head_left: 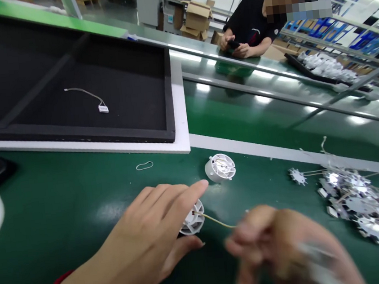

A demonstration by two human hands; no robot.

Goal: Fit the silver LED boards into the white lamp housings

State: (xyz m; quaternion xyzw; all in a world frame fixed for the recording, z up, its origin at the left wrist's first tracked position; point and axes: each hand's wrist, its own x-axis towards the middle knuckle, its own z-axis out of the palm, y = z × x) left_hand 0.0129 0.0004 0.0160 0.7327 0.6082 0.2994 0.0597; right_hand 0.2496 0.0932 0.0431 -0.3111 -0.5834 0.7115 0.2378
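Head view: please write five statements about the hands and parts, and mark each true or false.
1. The left hand holds a white housing. True.
2. Its wire leads to the tray. False: it leads toward the right hand.
3. A second housing sits beyond the left hand. True.
4. The white loop lies inside the tray. False: it lies on the table.
5. The metal parts are heaped at the right. True.

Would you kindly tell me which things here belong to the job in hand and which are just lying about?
Job in hand:
- white housing at the left hand
- yellowish wire reaching the right hand
- probably the second housing, metal pieces

Seemingly lying about:
- pale loop
- cardboard boxes
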